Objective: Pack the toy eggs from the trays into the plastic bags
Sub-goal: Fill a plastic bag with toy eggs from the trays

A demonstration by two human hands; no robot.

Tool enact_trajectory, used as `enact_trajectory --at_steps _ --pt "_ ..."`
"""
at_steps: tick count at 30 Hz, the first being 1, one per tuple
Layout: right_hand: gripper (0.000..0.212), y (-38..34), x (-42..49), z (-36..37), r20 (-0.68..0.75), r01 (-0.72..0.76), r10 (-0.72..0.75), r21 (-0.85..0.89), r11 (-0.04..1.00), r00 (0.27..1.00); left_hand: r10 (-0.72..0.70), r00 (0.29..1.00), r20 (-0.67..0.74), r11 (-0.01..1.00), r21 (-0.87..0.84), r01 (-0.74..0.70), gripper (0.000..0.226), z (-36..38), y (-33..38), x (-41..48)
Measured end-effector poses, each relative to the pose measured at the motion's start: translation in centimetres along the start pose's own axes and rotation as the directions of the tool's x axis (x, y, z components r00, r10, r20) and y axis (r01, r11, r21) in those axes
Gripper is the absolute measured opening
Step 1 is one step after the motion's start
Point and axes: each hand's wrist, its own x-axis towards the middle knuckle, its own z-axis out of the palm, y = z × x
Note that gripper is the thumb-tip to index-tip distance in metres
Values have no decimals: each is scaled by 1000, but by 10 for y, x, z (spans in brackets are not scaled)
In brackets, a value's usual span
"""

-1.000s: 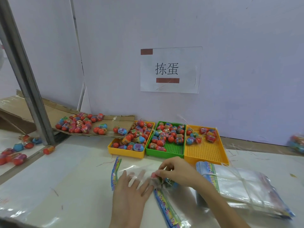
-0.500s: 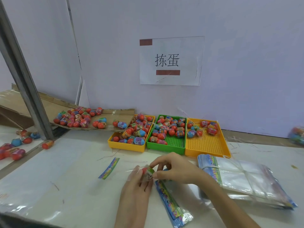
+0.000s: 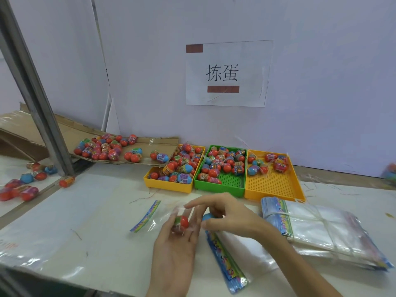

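Head view. The left hand [image 3: 177, 245] lies palm up with straight fingers, carrying a clear plastic bag [image 3: 162, 219] and a red toy egg [image 3: 182, 222] on its fingertips. The right hand [image 3: 227, 215], fingers curled, holds a blue egg [image 3: 207, 216] just beside the red one. Behind stand three trays of eggs: yellow tray [image 3: 169, 186], green tray [image 3: 231, 185], orange tray [image 3: 276, 185]. A bundled stack of bags [image 3: 325, 234] lies to the right on the table [image 3: 75, 211].
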Motion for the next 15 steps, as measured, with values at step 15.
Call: enact_trajectory --at_steps 15 --pt "20 -6 2 5 -254 69 -3 249 966 967 42 995 -93 998 -42 -46 38 2 3 -5"
